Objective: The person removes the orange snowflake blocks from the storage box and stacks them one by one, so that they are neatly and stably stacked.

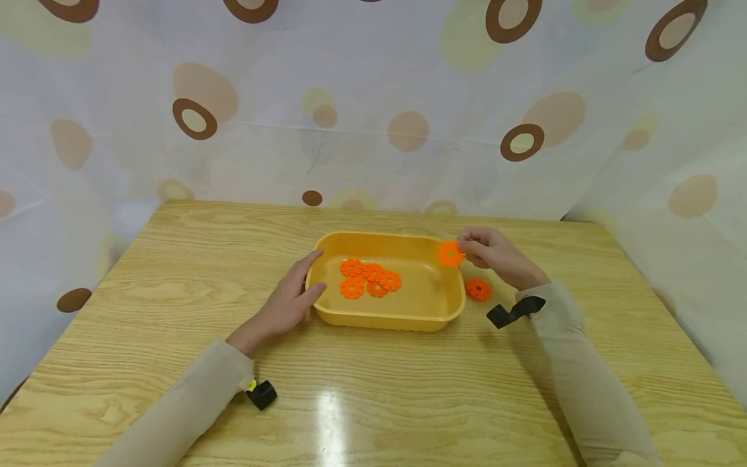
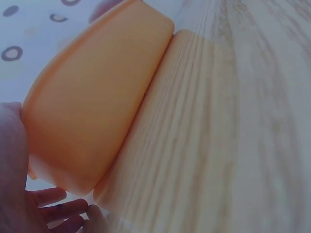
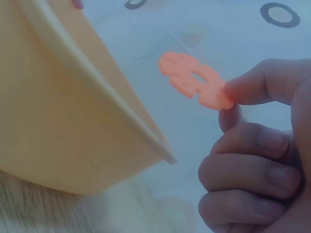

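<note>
A yellow plastic tub (image 1: 382, 318) stands on the wooden table. My left hand (image 1: 286, 301) grips its left end, with the thumb over the rim and several fingers (image 2: 63, 211) against the outside. Inside the tub, several orange flower-shaped plastic discs (image 1: 352, 288) lie toward the left, some overlapping. My right hand (image 1: 493, 254) pinches another orange notched disc (image 3: 180, 73) by its edge between thumb and index finger, its other fingers curled into the palm. In the head view this disc overlaps the tub's back right corner.
More orange notched discs (image 1: 478, 290) lie on the table just right of the tub, seemingly stacked. The wooden table (image 1: 403, 395) reaches back to a white curtain (image 1: 356, 155) with brown and beige ovals. Each wrist wears a black strap (image 1: 515, 311).
</note>
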{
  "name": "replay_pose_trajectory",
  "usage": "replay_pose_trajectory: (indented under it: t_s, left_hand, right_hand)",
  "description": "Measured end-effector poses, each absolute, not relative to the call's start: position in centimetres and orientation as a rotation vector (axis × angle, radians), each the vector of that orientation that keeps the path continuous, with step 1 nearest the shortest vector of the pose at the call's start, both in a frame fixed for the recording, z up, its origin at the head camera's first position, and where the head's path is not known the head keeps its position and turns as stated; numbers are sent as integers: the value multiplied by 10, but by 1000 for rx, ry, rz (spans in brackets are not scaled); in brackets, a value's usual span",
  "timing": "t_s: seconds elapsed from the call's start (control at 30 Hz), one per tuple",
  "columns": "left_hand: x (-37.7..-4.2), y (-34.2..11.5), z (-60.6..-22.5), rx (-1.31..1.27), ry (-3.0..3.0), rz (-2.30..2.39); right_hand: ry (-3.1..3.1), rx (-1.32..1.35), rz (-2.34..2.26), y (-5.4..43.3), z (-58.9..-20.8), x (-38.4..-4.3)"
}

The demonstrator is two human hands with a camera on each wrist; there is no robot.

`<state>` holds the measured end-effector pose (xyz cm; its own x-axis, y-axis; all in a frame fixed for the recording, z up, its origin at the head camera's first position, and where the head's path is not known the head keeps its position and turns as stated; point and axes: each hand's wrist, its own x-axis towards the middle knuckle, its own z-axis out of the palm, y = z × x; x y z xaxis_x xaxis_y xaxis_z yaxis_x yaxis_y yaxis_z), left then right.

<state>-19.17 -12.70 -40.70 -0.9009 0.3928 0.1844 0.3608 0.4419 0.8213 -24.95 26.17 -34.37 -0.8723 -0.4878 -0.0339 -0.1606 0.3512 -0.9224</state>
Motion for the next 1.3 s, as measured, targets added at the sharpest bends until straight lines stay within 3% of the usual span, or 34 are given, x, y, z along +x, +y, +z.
replay_pose_trajectory:
  t_s: [0.77,1.3]
  left_hand:
    - [-194,-124,-411,700,2667,1480]
    - [-193,-125,-409,694,2648,1488]
  right_hand:
    - [2432,-386,-1422,302,-361,-257]
    - [2257,-468,-1086,328,-385,-268]
